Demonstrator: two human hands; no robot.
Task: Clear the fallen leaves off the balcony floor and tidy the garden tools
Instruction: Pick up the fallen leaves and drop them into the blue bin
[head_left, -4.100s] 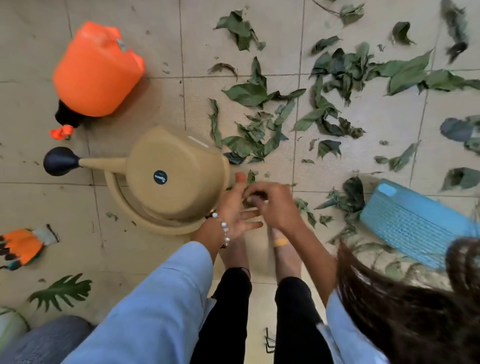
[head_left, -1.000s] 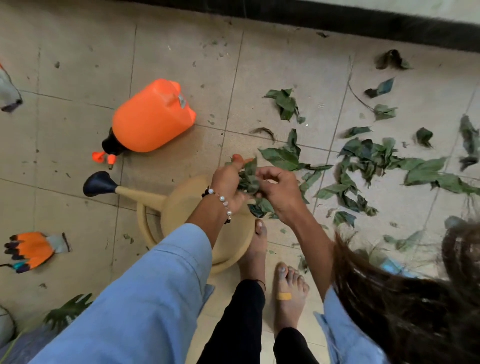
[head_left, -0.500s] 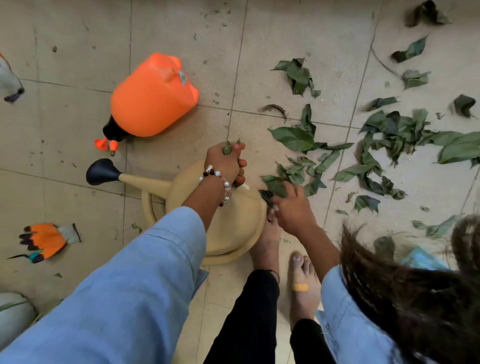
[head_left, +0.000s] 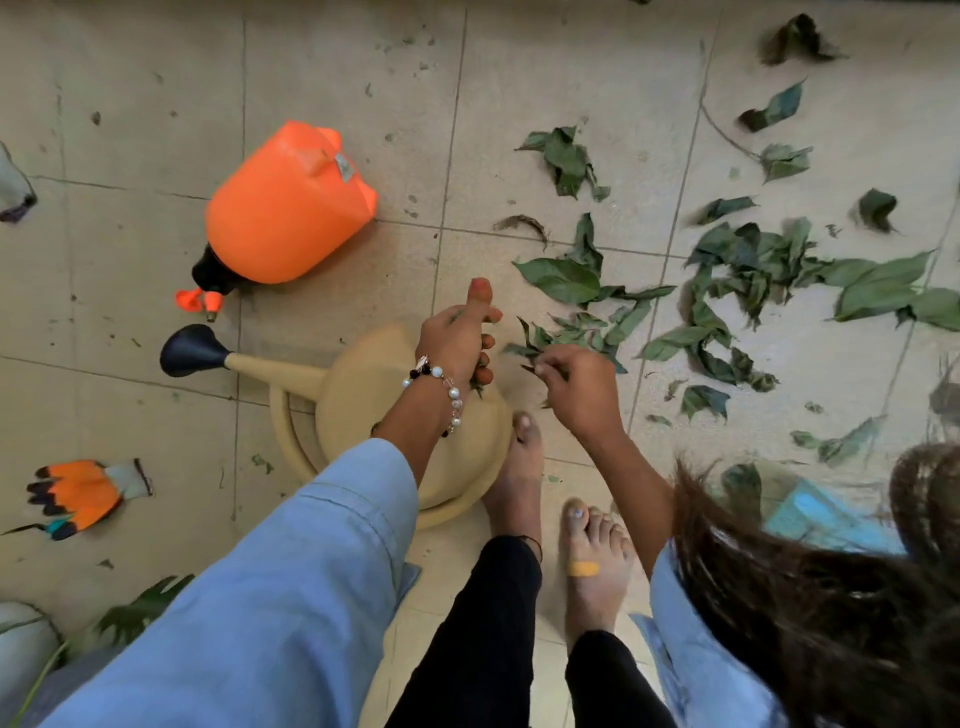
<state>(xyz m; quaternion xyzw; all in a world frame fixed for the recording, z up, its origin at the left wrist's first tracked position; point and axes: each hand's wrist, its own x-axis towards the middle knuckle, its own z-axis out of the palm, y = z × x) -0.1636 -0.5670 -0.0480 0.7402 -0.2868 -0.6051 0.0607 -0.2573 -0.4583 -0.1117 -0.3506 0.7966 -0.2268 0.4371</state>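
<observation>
Green fallen leaves (head_left: 727, 291) lie scattered over the beige floor tiles to my right. My left hand (head_left: 457, 340) is curled round a small bunch of leaves above the tan watering can (head_left: 374, 395), which lies on its side with its black spout head (head_left: 189, 349) pointing left. My right hand (head_left: 574, 387) pinches a few leaves at the near edge of the pile, just right of the can. An orange sprayer bottle (head_left: 285, 208) lies on its side behind the can.
An orange and black garden glove (head_left: 78, 493) lies on the floor at the left. A blue dustpan (head_left: 826, 514) sits at the right, partly hidden by my hair. My bare feet (head_left: 524, 467) stand beside the can. A large split leaf (head_left: 140, 618) shows at lower left.
My right hand has lifted from the floor with a few leaves pinched in it. My left hand still holds its bunch over the can, thumb now raised.
</observation>
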